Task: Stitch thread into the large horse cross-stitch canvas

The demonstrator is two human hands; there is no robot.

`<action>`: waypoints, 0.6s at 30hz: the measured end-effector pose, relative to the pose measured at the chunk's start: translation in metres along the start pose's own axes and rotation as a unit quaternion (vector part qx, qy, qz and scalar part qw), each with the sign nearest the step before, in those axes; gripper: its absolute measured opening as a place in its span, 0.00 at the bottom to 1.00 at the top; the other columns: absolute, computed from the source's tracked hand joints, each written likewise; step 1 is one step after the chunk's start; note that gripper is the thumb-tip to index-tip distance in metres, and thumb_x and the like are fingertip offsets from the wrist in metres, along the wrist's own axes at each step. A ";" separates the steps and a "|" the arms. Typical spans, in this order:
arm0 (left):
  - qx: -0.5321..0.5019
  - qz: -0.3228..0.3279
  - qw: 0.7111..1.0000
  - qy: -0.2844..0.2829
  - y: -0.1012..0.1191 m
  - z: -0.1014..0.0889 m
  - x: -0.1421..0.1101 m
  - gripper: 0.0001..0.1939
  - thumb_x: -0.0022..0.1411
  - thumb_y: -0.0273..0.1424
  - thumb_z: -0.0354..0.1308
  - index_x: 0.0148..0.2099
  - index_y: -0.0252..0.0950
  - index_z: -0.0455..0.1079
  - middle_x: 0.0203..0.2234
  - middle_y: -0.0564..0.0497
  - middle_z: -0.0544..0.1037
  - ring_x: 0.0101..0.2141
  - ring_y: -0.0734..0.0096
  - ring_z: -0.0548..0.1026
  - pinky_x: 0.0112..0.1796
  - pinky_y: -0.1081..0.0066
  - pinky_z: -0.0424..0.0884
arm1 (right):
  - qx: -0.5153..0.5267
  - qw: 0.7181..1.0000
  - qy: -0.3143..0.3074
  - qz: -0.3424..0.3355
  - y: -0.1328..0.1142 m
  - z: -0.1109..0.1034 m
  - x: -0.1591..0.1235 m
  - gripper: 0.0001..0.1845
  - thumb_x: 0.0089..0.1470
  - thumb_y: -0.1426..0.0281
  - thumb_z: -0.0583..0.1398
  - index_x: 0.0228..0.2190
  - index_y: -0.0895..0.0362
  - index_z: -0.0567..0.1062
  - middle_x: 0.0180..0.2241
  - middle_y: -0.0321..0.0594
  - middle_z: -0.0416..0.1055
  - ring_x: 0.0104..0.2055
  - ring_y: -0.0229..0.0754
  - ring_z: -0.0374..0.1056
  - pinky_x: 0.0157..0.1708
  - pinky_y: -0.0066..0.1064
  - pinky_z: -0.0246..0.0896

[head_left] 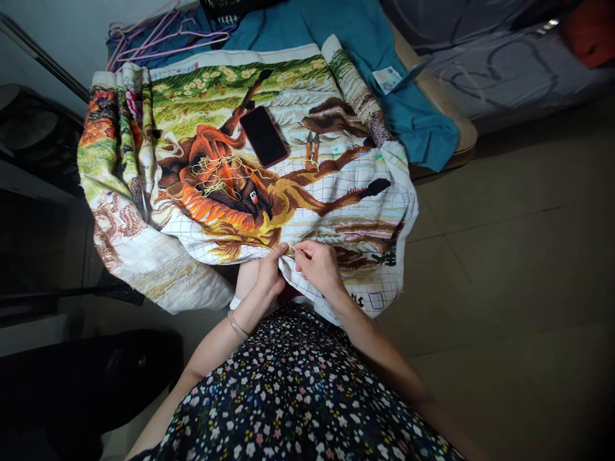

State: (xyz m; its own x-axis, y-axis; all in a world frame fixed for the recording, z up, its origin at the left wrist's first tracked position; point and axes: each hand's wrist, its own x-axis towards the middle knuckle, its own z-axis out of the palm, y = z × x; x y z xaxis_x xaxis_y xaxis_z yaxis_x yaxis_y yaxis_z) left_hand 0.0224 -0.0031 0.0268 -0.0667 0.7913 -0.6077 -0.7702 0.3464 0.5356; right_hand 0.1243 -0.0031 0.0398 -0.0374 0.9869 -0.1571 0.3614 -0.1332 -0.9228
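Observation:
A large cross-stitch cloth (331,192) with a partly stitched horse picture and a drawn grid spreads over my lap and the surface ahead. My left hand (271,272) grips its near edge, thumb on top and fingers underneath. Right beside it, my right hand (318,264) is pinched at the cloth around something thin and pale, perhaps a needle; it is too small to make out surely. Farther up on the cloth lie a tangle of yellow thread (216,176), a dark phone (264,136) and orange-handled thread snips (312,152).
Rolled and folded parts of the cloth bulge at the left and upper right. Behind it are a teal cloth (288,32), pink hangers (168,38) and a small paper packet (387,79). Tiled floor (504,256) runs along the right; a dark seat-like shape (120,378) stands lower left.

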 end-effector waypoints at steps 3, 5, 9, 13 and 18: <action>0.000 -0.004 1.000 0.003 0.000 -0.001 0.000 0.13 0.43 0.25 0.66 0.36 0.33 0.72 0.26 0.52 0.77 0.34 0.66 0.77 0.43 0.67 0.70 | -0.001 1.000 0.009 0.004 0.001 0.004 -0.001 0.08 0.51 0.69 0.55 0.30 0.58 0.73 0.16 0.35 0.69 0.16 0.35 0.62 0.19 0.25 0.55; 0.001 -0.002 1.000 0.003 0.000 -0.001 0.001 0.14 0.43 0.26 0.67 0.36 0.33 0.72 0.27 0.52 0.78 0.35 0.66 0.77 0.43 0.67 0.70 | 0.020 1.000 0.008 0.014 0.003 0.006 -0.003 0.08 0.52 0.68 0.55 0.31 0.58 0.72 0.17 0.34 0.69 0.15 0.34 0.60 0.17 0.25 0.54; 0.010 0.020 1.000 0.004 0.002 0.002 0.001 0.16 0.43 0.25 0.67 0.38 0.34 0.72 0.31 0.49 0.80 0.40 0.64 0.78 0.45 0.67 0.69 | 0.048 0.999 0.019 0.016 0.010 0.008 -0.004 0.08 0.51 0.67 0.56 0.30 0.58 0.73 0.21 0.36 0.72 0.18 0.35 0.63 0.19 0.25 0.57; 0.009 0.024 0.999 0.032 0.003 0.004 0.002 0.18 0.42 0.23 0.66 0.39 0.33 0.72 0.31 0.49 0.80 0.41 0.64 0.78 0.47 0.67 0.69 | 0.034 0.999 0.039 -0.016 0.015 0.008 -0.003 0.09 0.49 0.67 0.57 0.26 0.58 0.74 0.23 0.39 0.73 0.25 0.38 0.67 0.25 0.27 0.61; 0.009 0.001 0.998 0.057 0.003 0.002 0.005 0.17 0.42 0.24 0.66 0.39 0.32 0.71 0.28 0.50 0.78 0.36 0.65 0.78 0.45 0.67 0.70 | 0.039 0.998 0.047 -0.006 0.016 0.010 -0.003 0.10 0.50 0.64 0.58 0.26 0.58 0.76 0.24 0.39 0.74 0.27 0.40 0.69 0.25 0.27 0.62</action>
State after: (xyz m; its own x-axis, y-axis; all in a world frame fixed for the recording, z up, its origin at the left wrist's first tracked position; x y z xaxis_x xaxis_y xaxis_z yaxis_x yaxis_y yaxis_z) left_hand 0.0212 0.0028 0.0267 -0.1403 0.7305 -0.6684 -0.7587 0.3544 0.5466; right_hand 0.1204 -0.0088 0.0221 0.0473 0.9923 -0.1149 0.2885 -0.1237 -0.9495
